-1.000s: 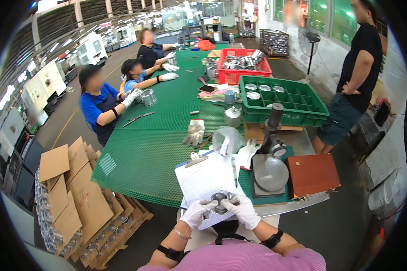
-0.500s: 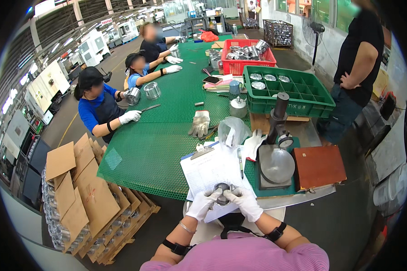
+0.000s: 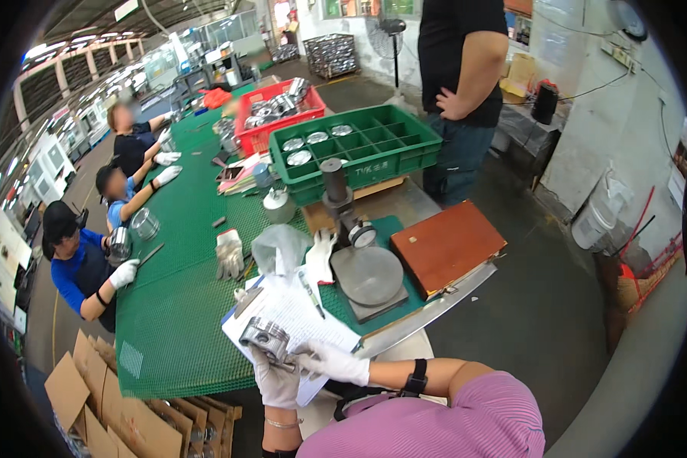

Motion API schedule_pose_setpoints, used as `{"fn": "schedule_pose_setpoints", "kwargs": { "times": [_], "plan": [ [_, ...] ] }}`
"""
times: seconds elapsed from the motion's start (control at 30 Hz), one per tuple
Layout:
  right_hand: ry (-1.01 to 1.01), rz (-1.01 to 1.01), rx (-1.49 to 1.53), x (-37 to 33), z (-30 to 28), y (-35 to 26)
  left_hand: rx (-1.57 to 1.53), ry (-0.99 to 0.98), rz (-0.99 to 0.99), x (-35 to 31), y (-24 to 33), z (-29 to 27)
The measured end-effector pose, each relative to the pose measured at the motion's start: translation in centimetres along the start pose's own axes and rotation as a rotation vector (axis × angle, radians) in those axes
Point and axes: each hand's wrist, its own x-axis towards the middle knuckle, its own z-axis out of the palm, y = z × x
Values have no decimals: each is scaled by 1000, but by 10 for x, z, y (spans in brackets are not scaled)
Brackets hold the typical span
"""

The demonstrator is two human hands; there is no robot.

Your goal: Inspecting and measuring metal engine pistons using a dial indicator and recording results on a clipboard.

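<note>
A silvery metal piston (image 3: 267,336) with grooves round its side is held tilted above the clipboard papers. My left hand (image 3: 276,380), in a white glove, grips it from below, fingers closed round its lower part. From the right, my gloved right hand (image 3: 333,362) has its bent fingers closed on the piston's lower edge; the fingertips are partly hidden. Under and beyond the piston lies a clipboard (image 3: 244,302) with written sheets and a pen (image 3: 311,296). Just right of the papers stands a dial gauge stand (image 3: 368,276) with a round metal plate.
A reddish-brown box (image 3: 446,246) sits right of the stand. Farther back are a green divided crate (image 3: 359,177) and a red crate (image 3: 278,137) of metal parts. Gloves and a plastic bag (image 3: 278,250) lie nearby. Co-workers sit along the left; another person (image 3: 462,91) stands behind the green crate.
My view has swung right, so the table things sit farther left. The piston has been turned to show its grooved side; my left hand is now beneath it, my right hand beside it.
</note>
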Motion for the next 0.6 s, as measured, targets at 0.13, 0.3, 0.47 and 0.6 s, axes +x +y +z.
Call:
{"fn": "schedule_pose_setpoints", "kwargs": {
  "times": [0.13, 0.3, 0.47, 0.6],
  "plan": [
    [48, 61, 90, -4, 6, -12, 51, -132, -22, 5, -10, -17],
    [168, 168, 15, -7, 17, -12, 102, -99, 27, 7, -16, -19],
    [146, 101, -104, -1, 21, -1, 145, -64, 72, 9, -27, -23],
    [164, -59, -391, 2, 13, 2, 172, -82, 146, 12, -31, -22]
  ]
}}
